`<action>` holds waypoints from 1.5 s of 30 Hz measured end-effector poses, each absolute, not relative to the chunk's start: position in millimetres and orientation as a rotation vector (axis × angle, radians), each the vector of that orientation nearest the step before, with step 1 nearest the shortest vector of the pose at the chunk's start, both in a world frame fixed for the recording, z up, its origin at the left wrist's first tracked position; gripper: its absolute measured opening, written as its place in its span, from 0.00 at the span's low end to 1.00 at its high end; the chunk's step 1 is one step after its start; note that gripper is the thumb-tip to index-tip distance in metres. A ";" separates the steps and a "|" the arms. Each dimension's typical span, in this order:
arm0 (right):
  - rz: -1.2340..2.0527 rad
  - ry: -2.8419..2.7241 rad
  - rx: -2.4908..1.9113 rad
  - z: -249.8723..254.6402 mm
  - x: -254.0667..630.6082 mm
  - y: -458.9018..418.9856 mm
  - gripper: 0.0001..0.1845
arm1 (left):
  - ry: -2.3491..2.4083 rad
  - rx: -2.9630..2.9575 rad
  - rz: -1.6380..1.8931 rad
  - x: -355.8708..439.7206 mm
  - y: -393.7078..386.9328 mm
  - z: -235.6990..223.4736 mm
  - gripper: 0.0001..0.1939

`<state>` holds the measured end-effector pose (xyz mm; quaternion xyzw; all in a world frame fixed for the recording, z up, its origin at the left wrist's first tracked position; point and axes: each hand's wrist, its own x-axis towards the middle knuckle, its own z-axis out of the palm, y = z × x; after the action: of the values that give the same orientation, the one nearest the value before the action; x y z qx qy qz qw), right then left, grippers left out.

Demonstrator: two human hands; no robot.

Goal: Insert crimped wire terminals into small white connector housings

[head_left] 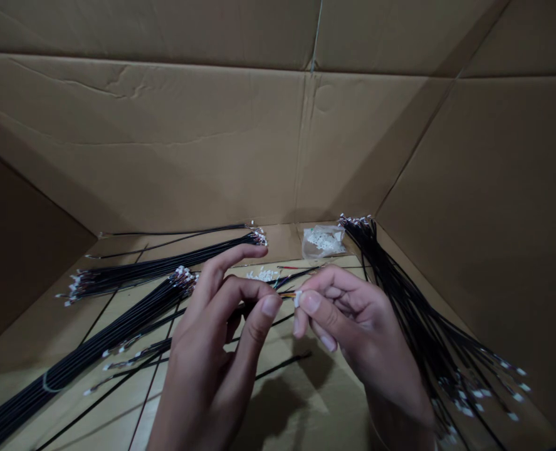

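In the head view, we see our left hand (216,338) with thumb and index fingertip pinched on thin wires (288,294), some orange or yellow. Our right hand (357,316) is clamped, thumb against fingers, on a small white connector (298,299) at the wires' end. Both are held up above the table (327,410), between a black cable bundle (118,332) on the left and a fanned bundle (400,297) on the right; loose white connectors (262,274) lie behind.

We judge the connector light, hard and fiddly, the wires soft and prone to bending. We would hold the connector by its sides and the wires close behind it, without tugging hard.
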<state>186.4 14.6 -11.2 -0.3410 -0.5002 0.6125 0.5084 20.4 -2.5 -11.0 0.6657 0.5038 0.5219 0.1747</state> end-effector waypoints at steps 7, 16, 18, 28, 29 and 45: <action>1.412 -1.206 -0.885 -7.9 184.2 12.4 0.14 | 1.480 2.000 1.537 27.6 -5.2 -6.4 0.10; 1.255 -1.267 -0.955 -6.2 184.5 8.1 0.14 | 1.332 2.279 1.594 19.3 8.3 -14.6 0.06; 1.258 -1.260 -0.951 -5.7 185.5 8.2 0.13 | 1.316 2.327 1.576 18.5 7.9 -14.4 0.06; 1.135 -1.257 -0.968 -3.0 176.5 7.1 0.12 | 1.274 2.278 1.704 24.6 9.0 -19.1 0.10; 1.131 -1.264 -0.957 -4.3 176.1 7.7 0.12 | 1.263 2.275 1.688 23.0 9.1 -18.6 0.10; 0.831 -1.423 -0.853 -13.3 188.5 1.4 0.05 | 1.113 1.874 1.483 8.7 9.1 -9.0 0.08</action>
<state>188.5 1.4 -13.3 -0.3679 -0.6138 0.3584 0.5996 8.7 9.1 -9.0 0.6883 0.4088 0.5447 0.2496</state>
